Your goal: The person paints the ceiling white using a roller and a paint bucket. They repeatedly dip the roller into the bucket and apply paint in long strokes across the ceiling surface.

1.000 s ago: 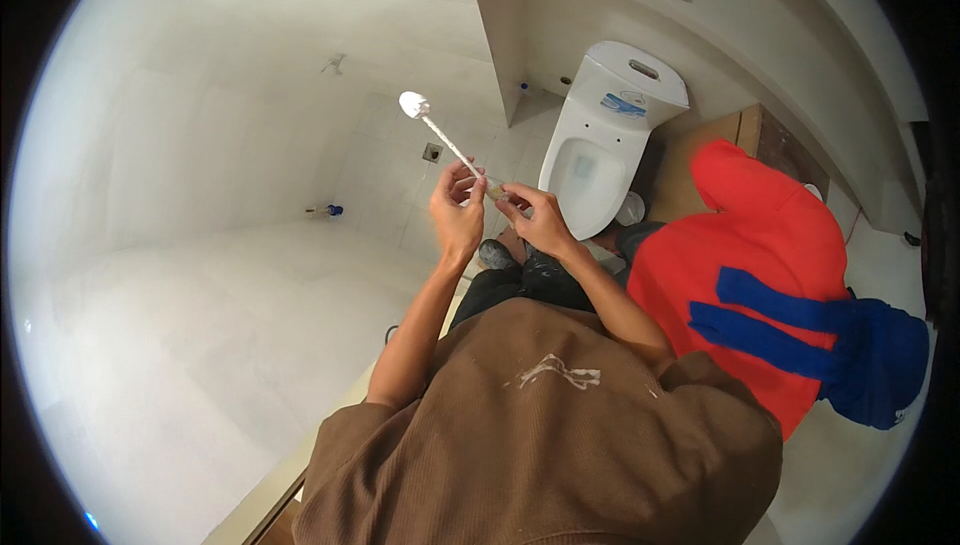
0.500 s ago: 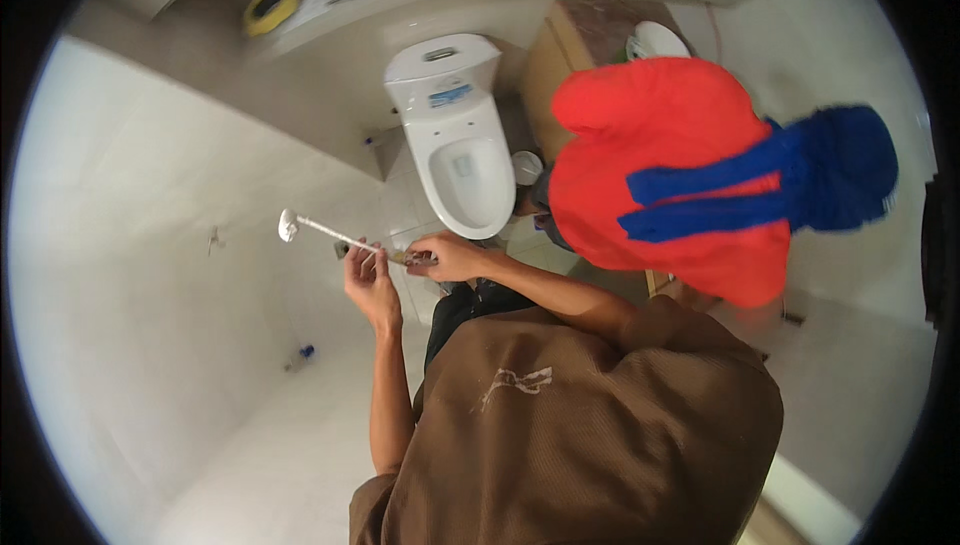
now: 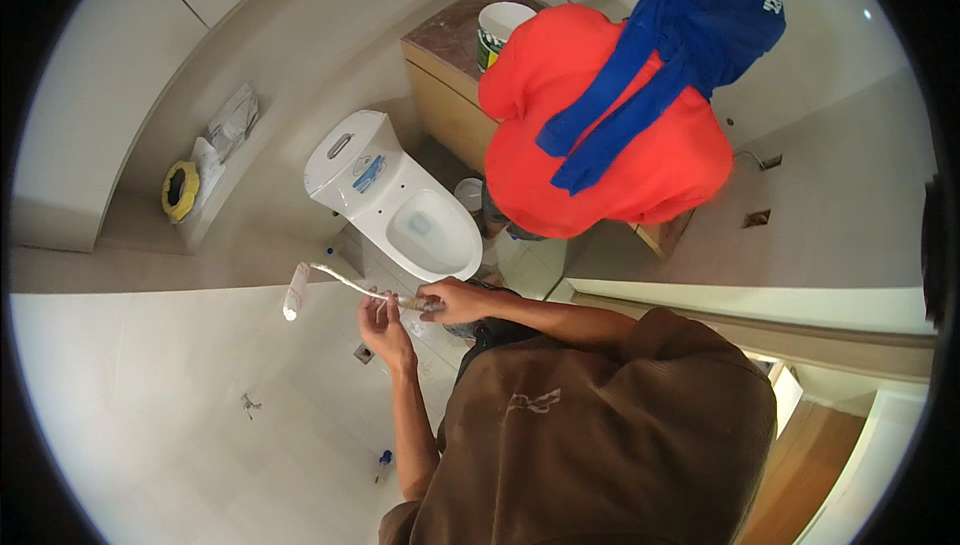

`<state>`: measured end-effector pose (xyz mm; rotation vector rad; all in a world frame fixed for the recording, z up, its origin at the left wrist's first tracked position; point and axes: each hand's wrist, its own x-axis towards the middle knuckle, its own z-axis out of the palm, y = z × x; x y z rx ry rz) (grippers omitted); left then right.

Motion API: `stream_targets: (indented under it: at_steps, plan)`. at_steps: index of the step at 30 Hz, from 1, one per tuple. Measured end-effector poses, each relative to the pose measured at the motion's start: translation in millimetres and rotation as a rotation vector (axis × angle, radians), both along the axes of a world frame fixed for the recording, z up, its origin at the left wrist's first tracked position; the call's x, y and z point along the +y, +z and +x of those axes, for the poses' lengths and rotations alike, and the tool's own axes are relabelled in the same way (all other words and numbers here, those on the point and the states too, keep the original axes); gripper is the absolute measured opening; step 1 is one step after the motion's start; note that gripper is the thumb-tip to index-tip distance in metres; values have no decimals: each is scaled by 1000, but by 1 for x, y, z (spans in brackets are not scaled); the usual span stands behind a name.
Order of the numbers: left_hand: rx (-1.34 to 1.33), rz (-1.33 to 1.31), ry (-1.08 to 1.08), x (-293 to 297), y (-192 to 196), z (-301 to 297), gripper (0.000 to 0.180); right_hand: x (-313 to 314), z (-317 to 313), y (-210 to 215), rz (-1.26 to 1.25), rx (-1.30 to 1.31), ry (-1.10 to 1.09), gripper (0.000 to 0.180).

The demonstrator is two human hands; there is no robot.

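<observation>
- The right hand [image 3: 452,297] is closed around the handle end of a small paint roller [image 3: 330,285], held out over the tiled floor [image 3: 150,415] just in front of the toilet bowl
- The left hand [image 3: 383,325] sits just under the roller's thin metal shaft, fingers curled up against it; whether it truly grips is hard to tell
- The roller's white head points toward the wall on the left
- The white toilet [image 3: 395,200] stands with its lid off
- A person in an orange top [image 3: 610,135] crouches beside the toilet, by a wooden cabinet [image 3: 440,105] with a white bucket [image 3: 500,30] on top
</observation>
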<state>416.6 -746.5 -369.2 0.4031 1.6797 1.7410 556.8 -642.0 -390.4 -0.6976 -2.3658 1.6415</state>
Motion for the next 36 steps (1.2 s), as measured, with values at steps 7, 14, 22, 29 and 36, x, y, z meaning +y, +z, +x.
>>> stream_targets:
  at_steps: [7,14,22,29,36]
  plan:
    - [-8,30,-91,-4,2,-6,36,-21,4,2,36,17,-128,35]
    - [-54,1,-86,-7,-2,-8,32,-22,-5,12,-23,-29,-147,32]
    - [59,126,-221,21,17,-1,34,-1,-1,36,-11,66,-299,24]
    - [118,-146,-366,122,-39,-24,24,34,16,80,2,182,-416,21]
    - [204,34,-522,394,-102,26,26,70,42,133,-79,34,-574,25]
